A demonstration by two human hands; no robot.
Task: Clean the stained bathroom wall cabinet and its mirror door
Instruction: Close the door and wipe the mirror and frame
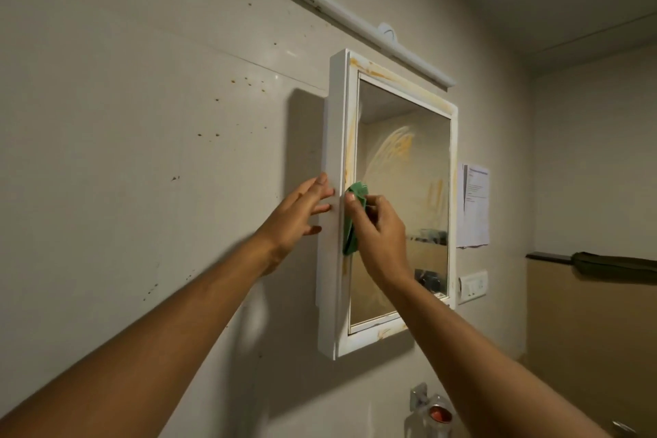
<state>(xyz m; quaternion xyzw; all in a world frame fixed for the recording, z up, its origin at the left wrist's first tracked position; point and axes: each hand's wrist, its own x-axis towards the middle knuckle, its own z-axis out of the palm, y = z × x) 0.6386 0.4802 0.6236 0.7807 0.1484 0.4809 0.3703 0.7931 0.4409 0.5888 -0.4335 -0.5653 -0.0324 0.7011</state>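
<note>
Left hand [302,212]: fingers straight, pressed flat on the side wall of the white plastic wall cabinet [327,281], apparently steadying it. Right hand [382,229]: fingers curled, pinching a folded green cleaning cloth [352,224] against the left frame strip of the closed rectangular mirror door [405,188]. The cabinet hangs on the beige wall. Step in hand, as judged: wiping the door frame. Orange smears [400,147] show on glass and top rail. The next move calls for firm strokes there, cabinet braced.
</note>
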